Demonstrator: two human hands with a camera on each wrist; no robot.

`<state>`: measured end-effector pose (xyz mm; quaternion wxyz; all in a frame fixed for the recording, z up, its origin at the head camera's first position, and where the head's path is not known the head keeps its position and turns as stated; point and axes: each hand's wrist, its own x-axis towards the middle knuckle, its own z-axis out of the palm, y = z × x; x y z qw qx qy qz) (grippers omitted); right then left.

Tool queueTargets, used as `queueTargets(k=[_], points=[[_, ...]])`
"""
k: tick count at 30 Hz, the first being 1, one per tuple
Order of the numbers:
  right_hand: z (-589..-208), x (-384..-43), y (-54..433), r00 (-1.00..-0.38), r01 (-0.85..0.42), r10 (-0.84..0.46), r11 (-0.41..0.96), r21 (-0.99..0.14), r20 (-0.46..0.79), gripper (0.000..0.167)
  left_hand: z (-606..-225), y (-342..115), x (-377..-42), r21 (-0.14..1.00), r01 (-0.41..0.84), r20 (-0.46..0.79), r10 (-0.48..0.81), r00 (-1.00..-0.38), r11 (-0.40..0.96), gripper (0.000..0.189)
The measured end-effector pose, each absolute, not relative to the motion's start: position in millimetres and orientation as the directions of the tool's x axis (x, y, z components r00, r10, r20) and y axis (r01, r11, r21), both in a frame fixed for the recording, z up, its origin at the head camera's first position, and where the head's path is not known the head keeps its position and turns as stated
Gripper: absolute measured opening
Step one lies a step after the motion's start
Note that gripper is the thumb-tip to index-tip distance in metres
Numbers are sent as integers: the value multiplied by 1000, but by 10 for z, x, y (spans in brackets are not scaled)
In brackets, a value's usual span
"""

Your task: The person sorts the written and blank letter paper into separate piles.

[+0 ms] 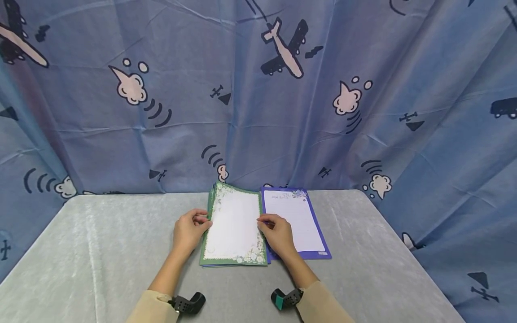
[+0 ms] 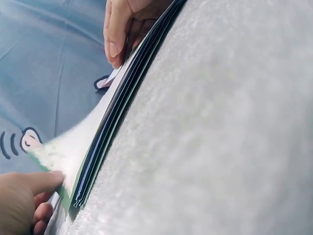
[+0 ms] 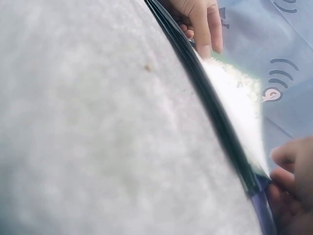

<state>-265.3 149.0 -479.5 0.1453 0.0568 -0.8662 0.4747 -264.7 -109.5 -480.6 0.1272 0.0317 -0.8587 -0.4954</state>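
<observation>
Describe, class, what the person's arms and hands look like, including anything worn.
The left hand and right hand are gloveless. The person wears tan sleeves. A curved black device sits at each sleeve's end; the right one bears a green patch.

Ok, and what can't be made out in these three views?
Head: the writing atop the purple-bordered sheet; too small to read.
Left wrist: the sheet count in the stack; edges run together.
Head: the faces of the stack's lower sheets; the green-bordered sheet covers them.
Right wrist: the rest of the right hand; cut off by the picture's right edge.
</observation>
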Motion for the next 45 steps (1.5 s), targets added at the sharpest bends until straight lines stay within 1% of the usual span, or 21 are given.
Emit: queueTargets(k=[3, 10, 14, 20, 26, 32, 35, 40, 45], points=[[-4797, -2652, 1489, -950, -237, 43, 544, -805, 309, 9, -4813, -1098, -2651, 863, 64, 183, -192, -964, 502, 23], [-4805, -2655, 1497, -948, -242, 44, 548, -801, 316, 10, -4825, -1102, -2642, 855, 94, 230, -211, -950, 510, 11], [-4803, -2656, 1499, -949, -242, 42, 543, -804, 314, 10, -4825, -1098, -2633, 850, 84, 239, -240, -941, 520, 7], [-4800, -2660, 1499, -950, -242, 39, 537, -808, 310, 10, -4820, -1094, -2635, 846, 84, 237, -231, -944, 526, 10], [-4787, -2662, 1496, -955, -228, 43, 529, -817, 294, 10, -4812, -1094, -2638, 865, 113, 251, -228, -941, 489, 13], [-4771, -2662, 1504, -958, -229, 29, 523, -821, 286, 12, -4816, -1094, -2636, 878, 140, 254, -198, -947, 458, 1], [-4759, -2662, 1507, -963, -220, 21, 518, -826, 270, 16, -4817, -1088, -2637, 891, 147, 249, -191, -949, 428, 6], [-4750, -2665, 1517, -969, -196, 28, 520, -831, 246, 21, -4823, -1083, -2645, 911, 156, 244, -191, -951, 382, 7], [-4734, -2670, 1520, -978, -146, 57, 502, -853, 201, 24, -4816, -1078, -2654, 930, 161, 234, -195, -953, 329, 8]])
